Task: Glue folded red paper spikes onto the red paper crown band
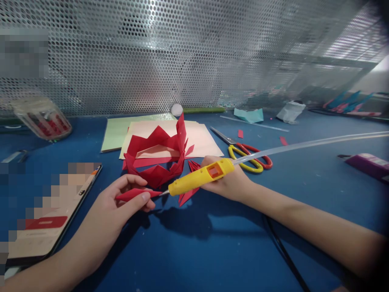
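Between the thumb and fingers of my left hand (126, 202) is a small pointed piece of folded red paper (133, 195). A yellow hot glue gun (194, 178) is held in my right hand (226, 184), its metal nozzle touching or very close to the right tip of that piece. A long clear glue stick (288, 148) sticks out of the gun's back end. Just behind my hands stands a red folded-paper crown (156, 174) with pointed peaks. Another folded red paper piece (187, 198) lies beneath the gun, partly hidden by it and my right hand.
Scissors (246, 152) lie behind my right hand. Cream paper sheets (206, 140) and a green pad (114, 136) are under and behind the crown. A phone (51, 227) is at left, a tipped jar (45, 119) behind it. A black cord (282, 251) crosses the front right.
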`<state>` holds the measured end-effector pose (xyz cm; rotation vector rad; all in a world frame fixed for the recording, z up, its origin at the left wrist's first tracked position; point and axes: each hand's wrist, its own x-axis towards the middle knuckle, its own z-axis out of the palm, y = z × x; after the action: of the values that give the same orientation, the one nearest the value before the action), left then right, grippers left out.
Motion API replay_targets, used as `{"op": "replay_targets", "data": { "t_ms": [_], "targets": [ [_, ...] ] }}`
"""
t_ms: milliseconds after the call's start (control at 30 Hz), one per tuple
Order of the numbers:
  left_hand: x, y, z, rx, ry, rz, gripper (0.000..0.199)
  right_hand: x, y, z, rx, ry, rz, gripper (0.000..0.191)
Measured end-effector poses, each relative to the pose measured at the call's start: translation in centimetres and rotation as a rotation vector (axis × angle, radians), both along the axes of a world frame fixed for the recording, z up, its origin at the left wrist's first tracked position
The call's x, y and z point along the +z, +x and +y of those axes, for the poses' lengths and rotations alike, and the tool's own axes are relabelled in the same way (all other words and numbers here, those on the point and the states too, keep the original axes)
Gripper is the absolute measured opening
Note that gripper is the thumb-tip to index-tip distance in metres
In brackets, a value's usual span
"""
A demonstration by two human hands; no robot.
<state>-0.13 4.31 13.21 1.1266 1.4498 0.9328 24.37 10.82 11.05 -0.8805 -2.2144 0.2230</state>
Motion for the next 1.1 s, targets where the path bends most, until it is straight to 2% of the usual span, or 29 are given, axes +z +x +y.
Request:
{"op": "replay_targets", "data": {
  "t_ms": [267, 433, 833, 1100],
  "targets": [
    [0.14, -0.21, -0.3, -0.02, 0.003, 0.024, 0.027, -0.03, -0.12, 0.01, -0.006, 0.02, 0.008, 0.019],
    [-0.12, -0.11, -0.04, -0.016, 0.017, 0.029, 0.029, -0.09, -0.07, 0.04, -0.01, -0.014, 0.001, 0.02],
    [0.08, -0.03, -0.04, -0.009, 0.014, 0.056, 0.031, 0.0, -0.22, -0.15, -0.034, 0.029, -0.028, 0.02],
    [-0.24, -0.17, 0.08, -0.013, 0.003, 0.003, 0.031, -0.05, -0.02, -0.03, -0.045, 0.047, -0.048, 0.022]
  ]
}}
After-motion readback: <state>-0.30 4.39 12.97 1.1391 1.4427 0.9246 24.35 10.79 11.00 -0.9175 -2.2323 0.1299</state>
